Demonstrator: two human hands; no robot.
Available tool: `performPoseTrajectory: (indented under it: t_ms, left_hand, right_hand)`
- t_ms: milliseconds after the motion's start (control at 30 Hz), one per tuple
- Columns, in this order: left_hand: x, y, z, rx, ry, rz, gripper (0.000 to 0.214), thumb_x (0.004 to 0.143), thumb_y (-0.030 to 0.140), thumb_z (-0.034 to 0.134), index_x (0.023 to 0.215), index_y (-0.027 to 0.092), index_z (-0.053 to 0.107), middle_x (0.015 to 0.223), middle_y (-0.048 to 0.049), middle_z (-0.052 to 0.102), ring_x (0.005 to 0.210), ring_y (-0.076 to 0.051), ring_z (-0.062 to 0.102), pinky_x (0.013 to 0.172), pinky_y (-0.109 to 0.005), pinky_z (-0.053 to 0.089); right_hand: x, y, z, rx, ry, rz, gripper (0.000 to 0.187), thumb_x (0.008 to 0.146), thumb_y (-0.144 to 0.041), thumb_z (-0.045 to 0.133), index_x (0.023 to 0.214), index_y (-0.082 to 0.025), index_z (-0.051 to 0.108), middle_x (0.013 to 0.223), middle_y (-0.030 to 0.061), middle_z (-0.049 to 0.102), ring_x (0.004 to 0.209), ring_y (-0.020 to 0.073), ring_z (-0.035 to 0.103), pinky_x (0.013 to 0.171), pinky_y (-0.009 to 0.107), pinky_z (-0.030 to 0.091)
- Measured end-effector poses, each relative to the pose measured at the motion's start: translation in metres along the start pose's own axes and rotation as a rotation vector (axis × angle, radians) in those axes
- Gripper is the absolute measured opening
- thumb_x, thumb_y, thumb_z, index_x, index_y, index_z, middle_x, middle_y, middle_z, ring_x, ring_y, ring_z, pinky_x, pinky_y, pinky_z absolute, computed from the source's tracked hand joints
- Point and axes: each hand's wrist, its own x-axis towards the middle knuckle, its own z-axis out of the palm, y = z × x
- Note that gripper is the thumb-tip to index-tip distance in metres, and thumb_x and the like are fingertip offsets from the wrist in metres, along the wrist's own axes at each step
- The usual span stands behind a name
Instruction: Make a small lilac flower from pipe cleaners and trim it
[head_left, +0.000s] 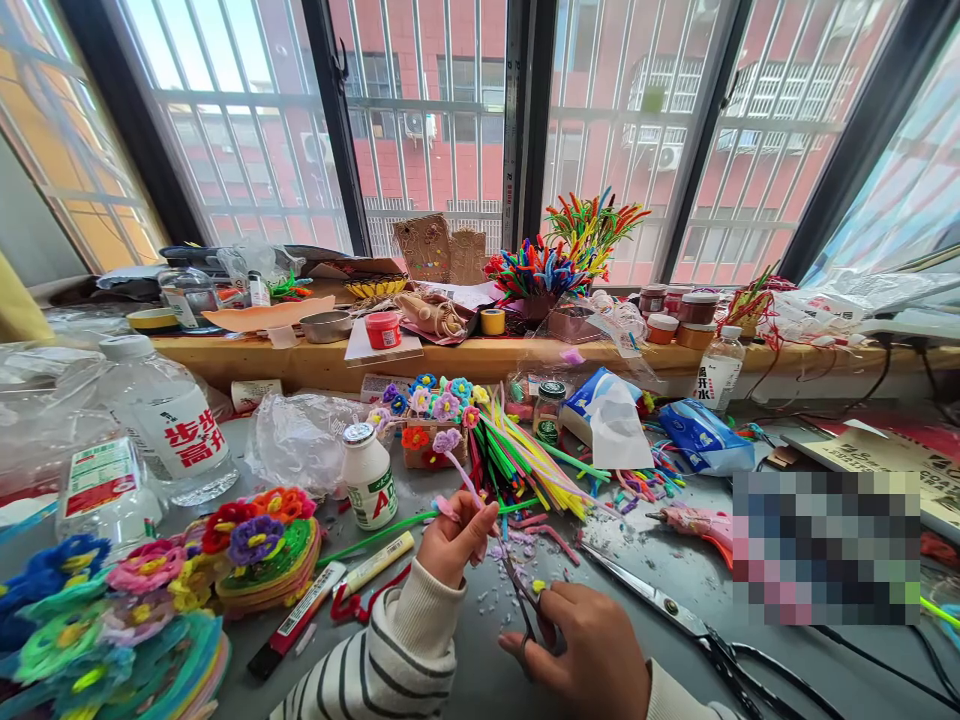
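Note:
My left hand pinches a pale purple pipe cleaner between thumb and fingers, over the grey table. In my right hand is a small pair of scissors, fingers through its handles. The blade tips lie close beside the left fingertips; whether they touch the pipe cleaner I cannot tell. Pale fuzz clippings are scattered below. Beyond the hands lies a bundle of colourful pipe cleaners. Fuzzy flowers stand in a small box behind the left hand.
Large scissors lie open at right, near a pink glue gun. A white bottle, a glue stick and a utility knife sit at left. More fuzzy flowers fill the left front. Tissue packs lie behind.

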Motion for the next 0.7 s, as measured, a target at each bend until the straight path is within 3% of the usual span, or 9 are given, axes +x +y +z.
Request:
performPoseTrajectory:
  t_ms: [167, 433, 700]
  left_hand:
    - [-0.0008, 0.0005, 0.0003, 0.027, 0.013, 0.010, 0.033, 0.052, 0.039, 0.064, 0.052, 0.015, 0.042, 0.039, 0.0074, 0.050, 0.025, 0.001, 0.030, 0.027, -0.014, 0.017]
    - [-0.0017, 0.0035, 0.0018, 0.046, 0.063, 0.002, 0.033, 0.050, 0.038, 0.065, 0.051, 0.015, 0.042, 0.039, 0.0065, 0.051, 0.025, 0.000, 0.030, 0.028, -0.015, 0.017]
    - [-0.0001, -0.0009, -0.0017, 0.108, 0.124, 0.062, 0.030, 0.053, 0.036, 0.064, 0.052, 0.015, 0.043, 0.039, 0.0067, 0.052, 0.026, -0.001, 0.030, 0.028, -0.016, 0.018]
  right_hand:
    - [-0.0006, 0.0014, 0.0014, 0.005, 0.029, -0.013, 0.037, 0.066, -0.049, 0.051, 0.046, -0.018, 0.047, 0.046, -0.0018, 0.053, 0.043, 0.0112, 0.049, 0.042, 0.023, 0.024]
    - [-0.0009, 0.0047, 0.0062, 0.016, 0.105, -0.057, 0.052, 0.077, -0.055, 0.026, 0.045, -0.019, 0.046, 0.044, -0.0010, 0.053, 0.041, 0.0107, 0.049, 0.042, 0.023, 0.024]
    - [0.0021, 0.0040, 0.0038, 0.000, 0.172, -0.106, 0.056, 0.083, -0.047, 0.020, 0.043, -0.019, 0.046, 0.041, -0.0012, 0.052, 0.038, 0.0098, 0.048, 0.041, 0.023, 0.023]
